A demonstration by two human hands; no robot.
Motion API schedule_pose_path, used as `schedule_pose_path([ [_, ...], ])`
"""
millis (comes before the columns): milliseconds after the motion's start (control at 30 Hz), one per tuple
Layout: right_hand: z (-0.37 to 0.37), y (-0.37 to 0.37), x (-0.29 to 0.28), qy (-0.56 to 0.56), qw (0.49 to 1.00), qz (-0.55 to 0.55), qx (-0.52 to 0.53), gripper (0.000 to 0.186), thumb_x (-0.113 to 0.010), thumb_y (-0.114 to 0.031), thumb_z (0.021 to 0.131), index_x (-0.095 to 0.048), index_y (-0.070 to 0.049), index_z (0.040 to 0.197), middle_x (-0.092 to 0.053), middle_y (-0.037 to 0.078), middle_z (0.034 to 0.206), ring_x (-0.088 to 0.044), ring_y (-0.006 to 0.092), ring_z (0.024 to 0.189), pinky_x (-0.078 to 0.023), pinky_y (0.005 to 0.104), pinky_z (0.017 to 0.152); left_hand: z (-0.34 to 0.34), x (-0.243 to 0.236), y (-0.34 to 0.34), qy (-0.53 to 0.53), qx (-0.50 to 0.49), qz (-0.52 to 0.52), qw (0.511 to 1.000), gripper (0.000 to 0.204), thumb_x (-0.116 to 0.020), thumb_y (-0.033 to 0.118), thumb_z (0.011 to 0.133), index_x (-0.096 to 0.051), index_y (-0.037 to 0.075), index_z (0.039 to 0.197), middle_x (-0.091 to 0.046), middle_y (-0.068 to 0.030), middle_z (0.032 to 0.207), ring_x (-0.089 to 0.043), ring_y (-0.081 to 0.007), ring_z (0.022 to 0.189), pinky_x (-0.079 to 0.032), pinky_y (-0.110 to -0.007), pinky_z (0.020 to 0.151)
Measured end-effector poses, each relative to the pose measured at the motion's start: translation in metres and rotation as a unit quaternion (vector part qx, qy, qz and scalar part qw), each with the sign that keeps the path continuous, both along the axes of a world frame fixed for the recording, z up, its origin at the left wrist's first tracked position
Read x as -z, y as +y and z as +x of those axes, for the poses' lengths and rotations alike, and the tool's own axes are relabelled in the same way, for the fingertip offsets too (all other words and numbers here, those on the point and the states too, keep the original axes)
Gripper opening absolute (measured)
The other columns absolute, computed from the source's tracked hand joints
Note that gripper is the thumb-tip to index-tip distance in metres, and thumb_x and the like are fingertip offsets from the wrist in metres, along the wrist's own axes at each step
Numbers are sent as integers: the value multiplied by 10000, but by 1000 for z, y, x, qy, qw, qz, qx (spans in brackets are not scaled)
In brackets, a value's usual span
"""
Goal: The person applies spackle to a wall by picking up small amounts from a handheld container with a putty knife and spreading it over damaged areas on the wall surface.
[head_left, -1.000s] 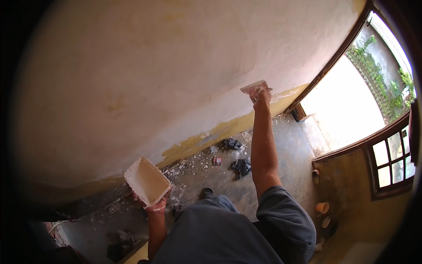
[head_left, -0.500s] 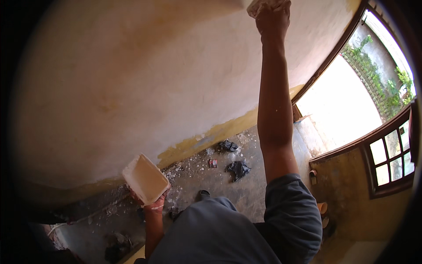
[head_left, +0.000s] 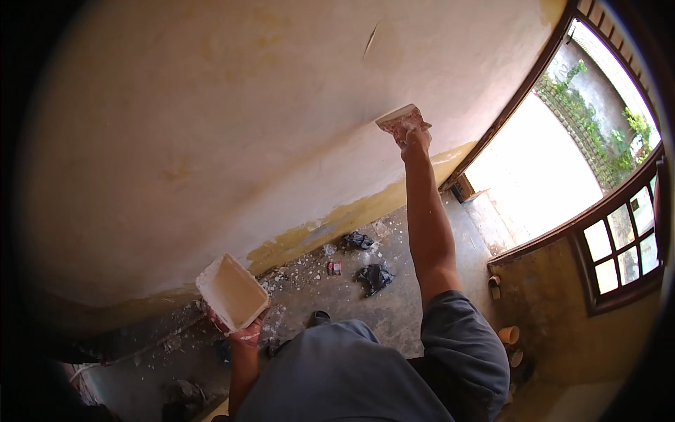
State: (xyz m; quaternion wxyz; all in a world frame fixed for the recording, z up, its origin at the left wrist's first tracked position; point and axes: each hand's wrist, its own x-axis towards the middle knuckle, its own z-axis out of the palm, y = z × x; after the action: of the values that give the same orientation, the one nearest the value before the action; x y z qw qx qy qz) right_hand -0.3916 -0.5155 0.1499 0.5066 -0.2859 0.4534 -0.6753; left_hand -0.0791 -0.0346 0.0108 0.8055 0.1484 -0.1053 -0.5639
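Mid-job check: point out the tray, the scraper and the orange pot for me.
Tray (head_left: 248, 278): head view, on its right-hand rim.
Scraper (head_left: 396, 115): head view, on its blade.
Orange pot (head_left: 505, 335): head view, on its outer side.

Daylight pours through the doorway (head_left: 538, 158) at the upper right, its ground burnt out to white; the window (head_left: 622, 246) below glares less; the wall (head_left: 211, 105) is softly lit, a blurry-edged shadow slanting down and left from the right hand (head_left: 415, 133). The lower left sinks into dimness; fisheye distortion bows the doorway's edges; black vignetting swallows the corners.
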Motion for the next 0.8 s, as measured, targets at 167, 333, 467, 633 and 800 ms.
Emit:
schedule_pose_path([
  [167, 56, -1, -131, 118, 990, -79, 26, 336, -558, -243, 931, -510, 14, 1141, -652, 152, 877, -649, 246, 694, -517, 361, 538, 6, 11, 5, 24, -25, 14, 999, 793, -618, 611, 822, -354, 254, 1479, -478, -88, 1438, -518, -389, 1259, -491, -709, 865],
  [333, 112, 66, -173, 496, 807, -282, 156, 245, -572, -115, 884, -518, -74, 1120, -643, 182, 1065, -613, 385, 1008, -476, 465, 853, -7, -9, 3, 41, 5, 4, 999, 796, -617, 621, 823, -355, 257, 1481, -471, -81, 1445, -511, -390, 1266, -478, -716, 873],
  [467, 120, 98, -126, 535, 703, -468, 7, 169, -585, -52, 872, -584, -74, 1039, -645, 183, 968, -613, 380, 926, -498, 479, 786, -5, -5, 3, 51, -7, -3, 999, 796, -609, 634, 830, -351, 259, 1483, -468, -82, 1448, -506, -391, 1272, -477, -717, 879],
  [633, 93, 100, -91, 466, 812, -348, 39, 195, -542, -71, 935, -599, -63, 1122, -656, 197, 1033, -622, 375, 986, -508, 459, 802, -3, -10, 3, 11, 3, -29, 1000, 797, -601, 637, 834, -346, 251, 1483, -464, -94, 1447, -510, -395, 1267, -484, -705, 896],
  [800, 89, 43, -71, 461, 771, -345, 271, 305, -576, -73, 918, -584, 1, 1215, -624, 180, 1179, -586, 364, 1078, -515, 441, 857, 7, -4, 2, 16, 3, -8, 1000, 820, -611, 632, 823, -336, 234, 1485, -465, -117, 1440, -529, -401, 1244, -496, -685, 905],
])
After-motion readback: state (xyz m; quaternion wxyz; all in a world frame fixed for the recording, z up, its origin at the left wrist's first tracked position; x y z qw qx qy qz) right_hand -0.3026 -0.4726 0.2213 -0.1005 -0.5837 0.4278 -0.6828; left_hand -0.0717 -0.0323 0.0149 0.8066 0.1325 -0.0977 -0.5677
